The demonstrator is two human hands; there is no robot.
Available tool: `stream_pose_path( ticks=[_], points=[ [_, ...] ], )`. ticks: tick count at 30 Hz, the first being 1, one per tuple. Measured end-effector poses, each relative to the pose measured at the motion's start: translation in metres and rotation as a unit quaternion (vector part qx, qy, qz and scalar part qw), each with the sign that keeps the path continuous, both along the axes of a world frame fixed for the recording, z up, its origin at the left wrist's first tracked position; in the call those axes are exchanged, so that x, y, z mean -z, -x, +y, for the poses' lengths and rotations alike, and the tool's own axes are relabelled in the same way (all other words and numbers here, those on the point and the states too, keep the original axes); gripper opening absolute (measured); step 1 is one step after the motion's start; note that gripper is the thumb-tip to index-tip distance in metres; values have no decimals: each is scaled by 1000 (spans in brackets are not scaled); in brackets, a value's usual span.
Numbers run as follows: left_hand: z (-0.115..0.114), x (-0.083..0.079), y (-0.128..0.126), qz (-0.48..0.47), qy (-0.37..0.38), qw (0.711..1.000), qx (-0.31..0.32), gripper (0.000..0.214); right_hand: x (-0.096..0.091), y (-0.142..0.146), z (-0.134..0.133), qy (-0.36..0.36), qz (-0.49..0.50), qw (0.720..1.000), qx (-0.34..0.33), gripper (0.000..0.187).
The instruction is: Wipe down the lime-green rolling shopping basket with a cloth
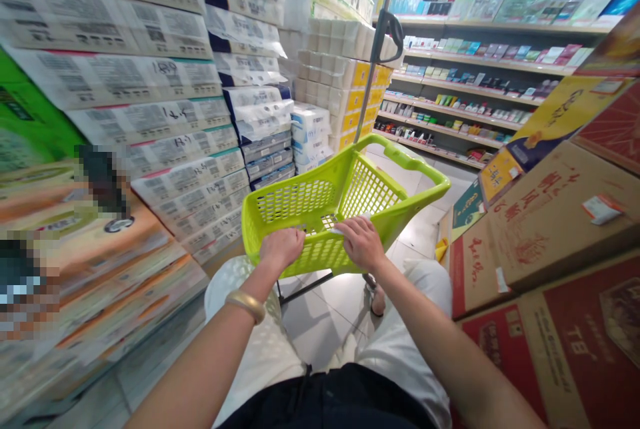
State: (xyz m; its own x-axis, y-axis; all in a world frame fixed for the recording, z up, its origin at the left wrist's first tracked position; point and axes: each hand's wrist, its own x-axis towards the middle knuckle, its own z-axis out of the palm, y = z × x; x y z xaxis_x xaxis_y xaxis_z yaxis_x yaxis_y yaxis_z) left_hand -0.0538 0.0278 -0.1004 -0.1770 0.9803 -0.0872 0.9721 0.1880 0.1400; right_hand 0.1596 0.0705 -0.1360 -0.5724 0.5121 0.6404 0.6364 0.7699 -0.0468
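Observation:
A lime-green plastic shopping basket [395,166] on wheels stands in the aisle in front of me, with a long grey pull handle [387,32] rising from its far side. My left hand [281,247] is curled over the basket's near rim, a gold bangle on that wrist. My right hand [361,240] rests on the same rim a little to the right, fingers bent down into the basket and touching a small white thing I cannot make out. The inside of the basket looks bare apart from that.
Stacked packs of tissue and paper rolls [165,116] wall the left side. Red and brown cardboard cartons [545,229] are piled close on the right. Shelves of small boxed goods [475,89] run along the far right. Pale floor tiles [320,322] show beneath the basket.

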Motion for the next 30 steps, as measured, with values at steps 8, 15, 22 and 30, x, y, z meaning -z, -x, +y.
stream_pose_path(
  ticks=[8,15,22,30],
  points=[
    [2,2,1,-8,-11,1000,0,57,-39,-96,38,-70,-28,993,90,27],
    [1,3,0,-8,-10,1000,-7,57,-19,-56,30,-79,177,960,204,26],
    [-2,0,-2,-6,-6,1000,-7,57,19,41,-12,5,167,976,141,27],
    [-5,0,5,-5,-6,1000,-11,56,-5,0,-6,2,-10,999,32,29]
  ],
)
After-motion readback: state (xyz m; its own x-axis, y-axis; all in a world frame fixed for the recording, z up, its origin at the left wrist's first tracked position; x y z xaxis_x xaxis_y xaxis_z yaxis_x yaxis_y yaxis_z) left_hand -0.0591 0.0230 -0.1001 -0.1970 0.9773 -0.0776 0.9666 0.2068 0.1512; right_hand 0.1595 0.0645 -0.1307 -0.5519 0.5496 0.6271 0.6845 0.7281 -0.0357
